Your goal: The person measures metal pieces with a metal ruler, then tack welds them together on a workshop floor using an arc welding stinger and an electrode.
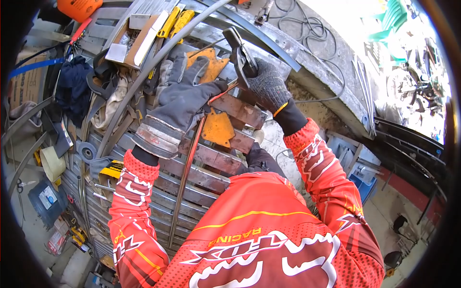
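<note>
My left hand [178, 106], in a thick grey work glove with a worn cuff, is closed over a reddish metal bar [186, 175]. The bar runs down the slatted bench toward my body, and a reddish end shows beside the fingertips. My right hand [266, 86], in a grey knit glove, grips a black electrode holder [238, 55]. A thin rod [211, 47] extends left from its jaws. Orange metal plates [217, 128] lie under and beside the bar. Another grey glove [170, 72] lies just beyond my left hand.
The slatted metal bench [165, 185] spans the middle. A curved grey tube [139, 79] crosses its left side. An open cardboard box [139, 41] and yellow-handled tools [176, 24] sit at the back. Black cable [307, 26] coils at upper right. A blue-grey case [47, 198] stands lower left.
</note>
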The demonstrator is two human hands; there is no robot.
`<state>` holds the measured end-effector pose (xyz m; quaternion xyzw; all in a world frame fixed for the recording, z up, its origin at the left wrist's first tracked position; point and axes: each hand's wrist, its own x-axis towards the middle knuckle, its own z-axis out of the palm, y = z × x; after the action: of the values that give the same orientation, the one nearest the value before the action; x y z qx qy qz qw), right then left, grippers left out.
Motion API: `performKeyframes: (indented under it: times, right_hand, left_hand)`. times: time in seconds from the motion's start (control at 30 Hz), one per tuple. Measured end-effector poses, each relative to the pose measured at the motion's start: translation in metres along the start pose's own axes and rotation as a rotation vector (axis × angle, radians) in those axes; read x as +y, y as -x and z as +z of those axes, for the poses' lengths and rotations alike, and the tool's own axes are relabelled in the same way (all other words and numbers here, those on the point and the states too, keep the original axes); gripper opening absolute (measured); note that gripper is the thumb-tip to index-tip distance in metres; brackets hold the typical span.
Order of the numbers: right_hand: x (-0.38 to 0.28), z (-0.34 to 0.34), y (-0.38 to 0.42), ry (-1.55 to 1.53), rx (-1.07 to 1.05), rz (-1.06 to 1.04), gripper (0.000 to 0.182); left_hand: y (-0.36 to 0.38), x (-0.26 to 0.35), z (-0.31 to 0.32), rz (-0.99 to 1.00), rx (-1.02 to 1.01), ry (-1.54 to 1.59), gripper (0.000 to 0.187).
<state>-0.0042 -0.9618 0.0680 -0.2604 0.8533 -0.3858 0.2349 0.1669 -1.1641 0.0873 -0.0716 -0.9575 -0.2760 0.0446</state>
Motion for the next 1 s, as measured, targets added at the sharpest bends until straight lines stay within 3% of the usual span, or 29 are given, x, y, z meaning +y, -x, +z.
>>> performKeyframes:
  times: [0.07, 0.13, 0.23, 0.53, 0.83, 1.0]
  right_hand:
    - [0.000, 0.001, -0.001, -0.004, -0.013, 0.014, 0.037]
    - [0.000, 0.001, -0.001, -0.007, -0.024, 0.032, 0.037]
    - [0.001, 0.001, 0.001, -0.094, -0.050, 0.031, 0.037]
    - [-0.005, -0.002, 0.003, -0.059, -0.018, 0.009, 0.037]
    - [0.001, 0.001, 0.003, -0.117, -0.015, 0.002, 0.041]
    - [0.004, 0.002, 0.003, -0.161, 0.007, -0.012, 0.043]
  left_hand:
    - [0.000, 0.000, -0.001, -0.058, -0.100, 0.058, 0.050]
    - [-0.002, 0.004, -0.002, -0.019, -0.026, 0.052, 0.049]
    - [-0.003, 0.005, -0.007, -0.049, -0.080, 0.162, 0.048]
    - [-0.002, 0.003, 0.000, -0.025, 0.003, 0.011, 0.047]
    - [-0.006, 0.005, -0.002, 0.042, 0.006, 0.186, 0.046]
    - [-0.004, 0.005, -0.001, 0.017, -0.003, 0.108, 0.044]
